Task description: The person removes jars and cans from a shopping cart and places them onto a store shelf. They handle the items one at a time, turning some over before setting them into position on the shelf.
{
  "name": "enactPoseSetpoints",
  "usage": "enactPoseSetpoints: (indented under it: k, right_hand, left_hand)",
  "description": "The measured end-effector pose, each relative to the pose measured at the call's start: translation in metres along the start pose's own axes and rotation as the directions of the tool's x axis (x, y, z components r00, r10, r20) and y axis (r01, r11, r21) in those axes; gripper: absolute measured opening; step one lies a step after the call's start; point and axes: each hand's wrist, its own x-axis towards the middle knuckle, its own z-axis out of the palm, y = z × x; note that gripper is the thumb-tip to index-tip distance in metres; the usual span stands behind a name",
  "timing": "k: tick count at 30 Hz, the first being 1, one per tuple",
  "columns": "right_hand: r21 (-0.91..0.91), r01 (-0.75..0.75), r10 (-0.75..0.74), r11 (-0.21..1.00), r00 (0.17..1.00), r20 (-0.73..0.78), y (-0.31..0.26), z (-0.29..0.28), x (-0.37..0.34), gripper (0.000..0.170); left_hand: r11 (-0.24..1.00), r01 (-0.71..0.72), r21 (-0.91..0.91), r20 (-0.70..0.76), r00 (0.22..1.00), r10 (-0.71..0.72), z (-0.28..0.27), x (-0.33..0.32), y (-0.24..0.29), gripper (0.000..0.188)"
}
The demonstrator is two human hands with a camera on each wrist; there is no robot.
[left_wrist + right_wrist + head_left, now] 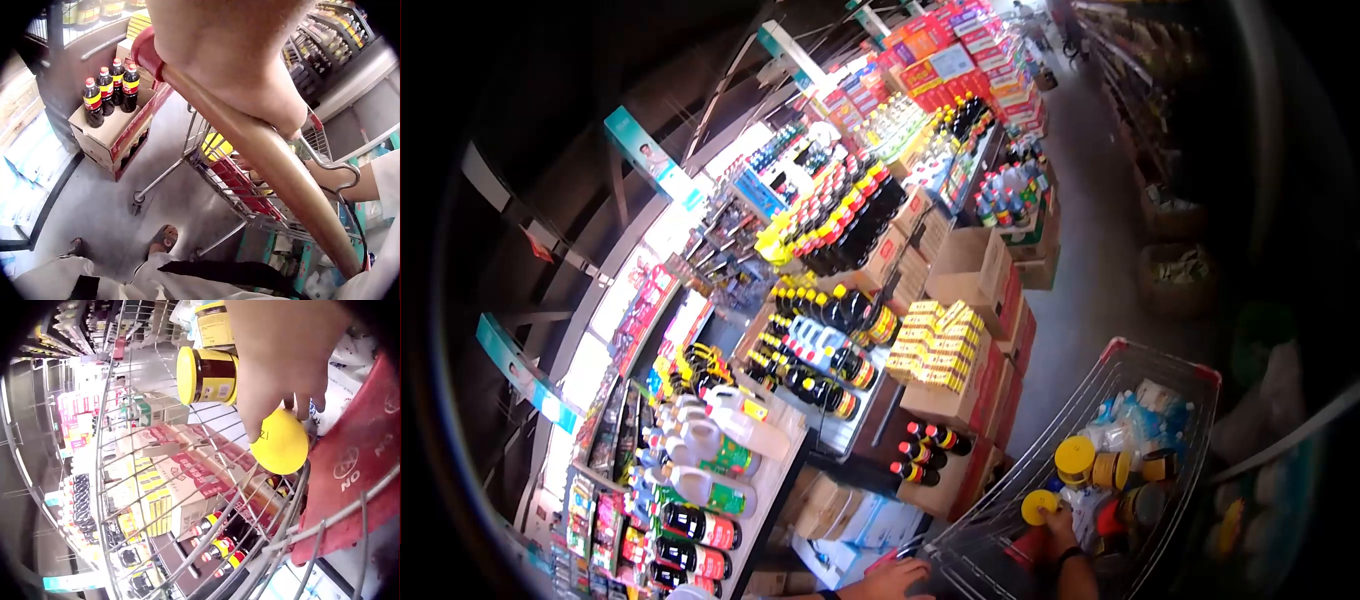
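Observation:
My right hand (pixel 281 369) holds a jar with a yellow lid (pixel 280 442) by its lid, at the near end of a wire shopping cart (pixel 1040 440). In the head view that hand reaches down into the cart. Two more yellow-lidded jars (pixel 1075 458) lie just beyond it, one showing a dark and yellow label (pixel 215 376). My left hand (pixel 244 75) grips the cart's handle bar (pixel 250 137), its palm over the bar and most fingers hidden. In the head view the left hand (pixel 890 578) is at the bottom edge.
Blue-capped bottles (pixel 1145 420) and plastic-wrapped goods fill the cart's far end. A red flap (pixel 356 456) hangs at its near end. Left of the cart stand a carton of dark sauce bottles (pixel 112 94), stacked yellow boxes (pixel 935 345) and bottle displays. An aisle floor (pixel 1090 200) runs ahead.

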Motion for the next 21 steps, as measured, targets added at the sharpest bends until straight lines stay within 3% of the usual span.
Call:
enactPoseSetpoints:
  k: [1, 2, 4, 6, 7, 10, 11, 13, 17, 20, 21]
  right_hand:
    - [0.076, 0.143, -0.14, 0.987, 0.989, -0.039, 0.013, 0.003, 0.003, 0.045]
    - [0.168, 0.089, -0.088, 0.982, 0.996, -0.013, 0.004, 0.001, -0.001, 0.042]
    - [0.221, 0.146, -0.18, 0.964, 0.974, 0.139, 0.037, -0.003, 0.019, 0.043]
    - [0.237, 0.265, -0.315, 0.935, 0.926, 0.21, 0.031, -0.006, 0.013, 0.044]
    - [0.01, 0.389, -0.385, 0.921, 0.907, 0.17, 0.067, -0.001, 0.031, 0.043]
    - [0.072, 0.082, -0.083, 0.994, 0.996, 0.022, 0.057, 0.005, 0.028, 0.046]
    - [-0.022, -0.094, 0.091, 0.995, 0.987, -0.134, 0.053, 0.007, 0.027, 0.072]
    - [-0.144, -0.123, 0.091, 0.982, 0.973, -0.213, 0.021, 0.001, 0.009, 0.091]
    - [-0.293, -0.215, 0.1, 0.932, 0.926, -0.363, 0.014, 0.011, 0.004, 0.093]
    - [-0.132, -0.337, 0.305, 0.932, 0.929, -0.211, 0.013, 0.011, 0.013, 0.094]
    - [-0.046, -0.302, 0.284, 0.952, 0.93, -0.233, 0.01, 0.013, 0.018, 0.092]
  left_hand:
    - [1.0, 0.021, 0.002, 0.017, 1.0, -0.021, 0.003, -0.003, 0.0, 0.055]
    - [0.997, 0.012, -0.077, 0.038, 0.999, -0.009, -0.001, -0.001, 0.003, 0.05]
    - [0.971, -0.017, -0.24, 0.094, 0.995, 0.041, -0.013, 0.012, 0.003, 0.041]
    - [0.98, 0.027, -0.199, 0.134, 0.991, 0.0, -0.013, 0.014, 0.002, 0.041]
    - [0.983, 0.025, -0.181, 0.131, 0.991, -0.001, -0.014, 0.016, 0.005, 0.042]
    - [0.988, 0.041, -0.146, 0.102, 0.994, -0.026, -0.012, 0.018, 0.004, 0.042]
    - [0.99, 0.059, -0.131, 0.136, 0.99, -0.041, -0.015, 0.019, 0.006, 0.042]
    - [0.99, 0.056, -0.132, 0.119, 0.992, -0.04, -0.013, 0.023, 0.004, 0.043]
    - [0.986, 0.089, -0.138, 0.145, 0.987, -0.069, -0.009, 0.021, 0.003, 0.042]
    - [0.981, 0.091, -0.173, 0.135, 0.989, -0.068, -0.01, 0.024, 0.002, 0.041]
    - [0.985, 0.078, -0.152, 0.134, 0.989, -0.058, -0.013, 0.027, 0.004, 0.041]
